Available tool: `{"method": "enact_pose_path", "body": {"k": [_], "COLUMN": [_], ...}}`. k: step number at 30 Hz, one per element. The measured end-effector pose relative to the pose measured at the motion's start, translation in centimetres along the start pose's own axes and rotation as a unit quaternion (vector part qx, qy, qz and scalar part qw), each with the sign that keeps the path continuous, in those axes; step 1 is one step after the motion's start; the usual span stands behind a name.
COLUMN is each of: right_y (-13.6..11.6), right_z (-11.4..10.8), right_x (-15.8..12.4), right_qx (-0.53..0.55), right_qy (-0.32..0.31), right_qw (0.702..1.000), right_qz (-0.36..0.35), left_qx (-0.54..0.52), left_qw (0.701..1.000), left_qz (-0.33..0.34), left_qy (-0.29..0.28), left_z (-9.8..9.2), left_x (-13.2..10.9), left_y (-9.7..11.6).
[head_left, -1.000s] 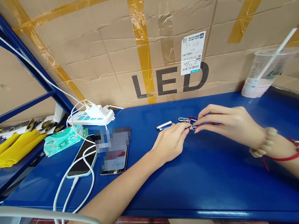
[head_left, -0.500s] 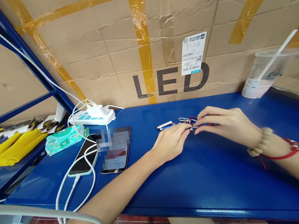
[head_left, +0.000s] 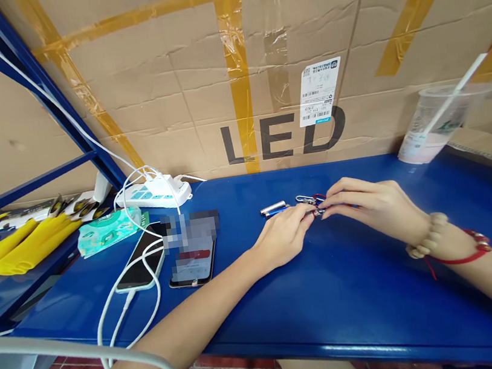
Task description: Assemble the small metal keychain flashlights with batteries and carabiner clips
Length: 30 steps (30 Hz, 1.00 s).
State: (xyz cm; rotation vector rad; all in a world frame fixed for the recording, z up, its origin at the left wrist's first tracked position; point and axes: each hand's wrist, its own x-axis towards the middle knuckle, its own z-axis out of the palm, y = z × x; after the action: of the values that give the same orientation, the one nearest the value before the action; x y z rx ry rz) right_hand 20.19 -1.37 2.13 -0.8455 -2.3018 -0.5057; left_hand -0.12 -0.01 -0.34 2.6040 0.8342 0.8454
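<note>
Just between the fingers (head_left: 344,198), a small metal piece (head_left: 318,212)

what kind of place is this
Likely a workshop or storeroom with a makeshift work spot: taped cardboard printed LED stands behind the blue tabletop, and a blue metal frame like shelving rises at the left.

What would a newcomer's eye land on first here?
Probably the big black LED lettering on the cardboard box behind the blue table. Then the left hand and right hand, whose fingertips meet around a small metal piece mid-table. At far right, a clear cup holds a white straw.
</note>
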Motion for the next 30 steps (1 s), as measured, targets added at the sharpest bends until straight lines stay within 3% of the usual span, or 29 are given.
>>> {"method": "enact_pose_path", "body": {"k": [8, 18, 30], "right_y": [-0.03, -0.33, -0.27], "right_z": [0.25, 0.46, 0.57], "right_x": [-0.06, 0.1, 0.37], "right_qx": [0.045, 0.059, 0.198], "right_qy": [-0.015, -0.031, -0.05], "right_qw": [0.998, 0.997, 0.97], "right_qz": [0.028, 0.044, 0.131], "left_qx": [-0.019, 0.029, -0.005], "left_qw": [0.999, 1.0, 1.0], "left_qz": [-0.009, 0.0, 0.014], "left_qy": [-0.027, -0.003, -0.002], "left_z": [0.08, 0.05, 0.06], "left_x": [-0.06, -0.12, -0.03], "left_y": [-0.24, -0.33, -0.48]}}
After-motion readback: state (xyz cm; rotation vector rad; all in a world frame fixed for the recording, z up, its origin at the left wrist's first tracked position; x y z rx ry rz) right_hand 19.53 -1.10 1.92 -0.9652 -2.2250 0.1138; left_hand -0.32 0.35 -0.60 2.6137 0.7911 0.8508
